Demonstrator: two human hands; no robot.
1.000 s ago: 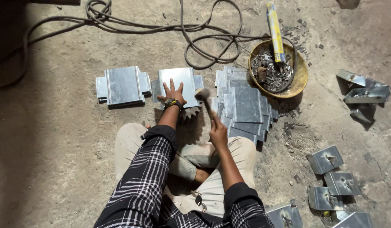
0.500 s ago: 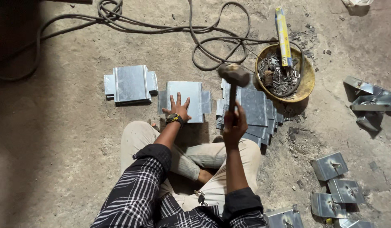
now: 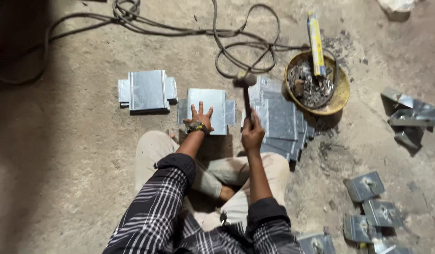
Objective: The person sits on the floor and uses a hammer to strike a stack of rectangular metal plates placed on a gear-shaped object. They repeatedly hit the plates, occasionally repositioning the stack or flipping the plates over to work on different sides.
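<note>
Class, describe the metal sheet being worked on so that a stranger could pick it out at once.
Find the round yellow bowl of scrap. Left of it lies a stack of sheets, then a single tabbed sheet. Only this one has the left hand spread flat on it.

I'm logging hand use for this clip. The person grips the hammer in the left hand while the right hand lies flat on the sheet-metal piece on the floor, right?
Not quite: the hands are swapped. The head view shows the right hand gripping the hammer, raised over the floor, while the left hand lies flat, fingers spread, on the sheet-metal piece.
</note>
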